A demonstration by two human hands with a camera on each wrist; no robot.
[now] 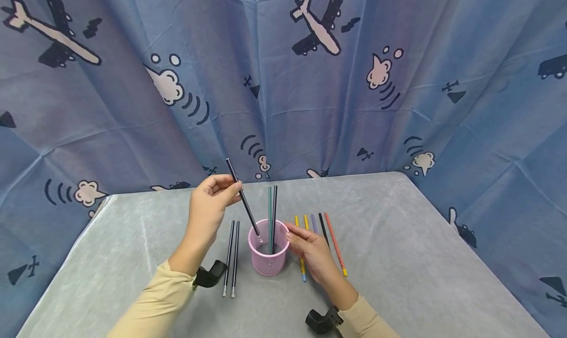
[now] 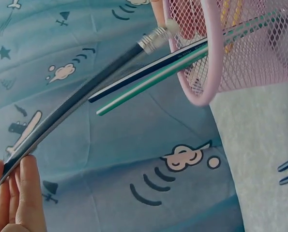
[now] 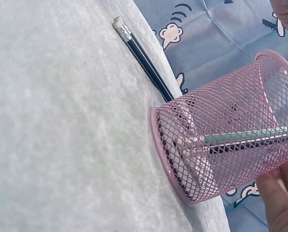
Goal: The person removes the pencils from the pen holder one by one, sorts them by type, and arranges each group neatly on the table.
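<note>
A pink mesh pencil cup [image 1: 268,264] stands upright on the table, holding a green pencil [image 1: 269,205] and a dark pencil [image 1: 275,205]. My left hand [image 1: 210,202] pinches another dark pencil [image 2: 81,99] between thumb and fingers, up near its top end. That pencil slants down to the right, its eraser end [image 2: 158,38] at the cup's mouth in the left wrist view. On the cup's right side, my right hand [image 1: 312,254] holds the rim and wall with thumb and fingers. The mesh partly veils those fingers in the left wrist view.
Left of the cup lie two dark pencils [image 1: 236,259] side by side, erasers toward me. Several coloured pencils, including a red one [image 1: 335,242], lie to the right, partly behind my right hand. A patterned blue curtain [image 1: 283,107] hangs behind the grey-covered table [image 1: 390,220].
</note>
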